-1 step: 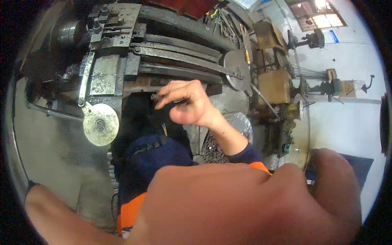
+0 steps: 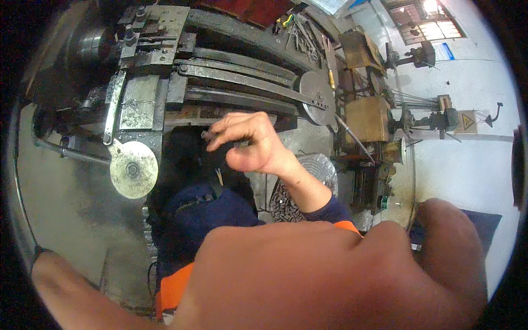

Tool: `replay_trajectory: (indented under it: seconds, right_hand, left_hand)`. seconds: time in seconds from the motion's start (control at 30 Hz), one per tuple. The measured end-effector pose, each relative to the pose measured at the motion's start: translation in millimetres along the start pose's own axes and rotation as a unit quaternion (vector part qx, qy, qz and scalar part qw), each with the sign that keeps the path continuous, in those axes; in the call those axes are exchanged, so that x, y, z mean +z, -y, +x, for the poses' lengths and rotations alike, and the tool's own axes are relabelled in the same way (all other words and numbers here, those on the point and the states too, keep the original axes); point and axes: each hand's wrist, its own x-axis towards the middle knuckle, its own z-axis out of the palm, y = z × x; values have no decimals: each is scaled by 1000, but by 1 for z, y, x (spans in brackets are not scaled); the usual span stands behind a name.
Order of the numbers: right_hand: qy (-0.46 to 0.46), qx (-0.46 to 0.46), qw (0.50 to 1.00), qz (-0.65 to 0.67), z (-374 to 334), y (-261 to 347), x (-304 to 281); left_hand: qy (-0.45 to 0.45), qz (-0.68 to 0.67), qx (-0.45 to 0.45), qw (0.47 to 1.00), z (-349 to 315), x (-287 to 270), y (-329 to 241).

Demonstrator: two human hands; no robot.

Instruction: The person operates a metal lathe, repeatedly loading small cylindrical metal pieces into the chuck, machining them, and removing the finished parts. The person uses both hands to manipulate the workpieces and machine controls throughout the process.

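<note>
My right hand (image 2: 250, 142) hangs in front of the lathe bed (image 2: 236, 81), its fingers bent to the left and the thumb below them. A small greyish bit shows at its fingertips, too small to name. Beneath this forearm stands a basin (image 2: 324, 165) holding a heap of small dark metal parts (image 2: 284, 206). Very close to the lens, my left hand (image 2: 308, 269) fills the lower part of the picture. Its fingers run out toward the picture's edges, and what they touch is hidden. My lap, in dark blue trousers (image 2: 192, 206), shows behind it.
A lathe carriage with a tool post (image 2: 131, 36) stands at the upper left. Below it hangs a round plate (image 2: 133, 170) on a lever. Another round plate (image 2: 313, 99) ends a long bar. Hand tools (image 2: 302, 38) lie at the back; more machines (image 2: 368, 118) line the right wall.
The view has shifted very slightly, so the machine sits a little further left. Both hands keep nearly the same pose.
</note>
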Motion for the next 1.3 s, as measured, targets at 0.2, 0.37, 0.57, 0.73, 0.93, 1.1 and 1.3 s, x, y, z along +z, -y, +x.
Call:
replay_trajectory:
  seconds: [0.2, 0.37, 0.57, 0.73, 0.93, 1.1, 1.3]
  right_hand:
    - [11, 44, 999, 5, -3, 8, 0]
    - [-17, 28, 999, 41, -7, -4, 8]
    - [-14, 35, 998, 43, -12, -5, 9]
    - [-13, 48, 998, 39, -15, -7, 5]
    - [23, 63, 998, 19, -14, -12, 3]
    - [41, 0, 999, 22, -29, -49, 0]
    - [-25, 204, 953, 224, -22, -19, 2]
  left_hand:
    - [2, -3, -2, 1000, -1, -10, 1]
    - [47, -8, -28, 998, -54, -32, -25]
    - [49, -14, -26, 998, -47, -26, -15]
    - [13, -6, -4, 1000, 8, -12, 9]
    - [-30, -13, -18, 999, -8, -31, 7]
    - [-84, -55, -51, 994, -62, -83, -33]
    - [-318, -213, -74, 921, -87, -159, -32]
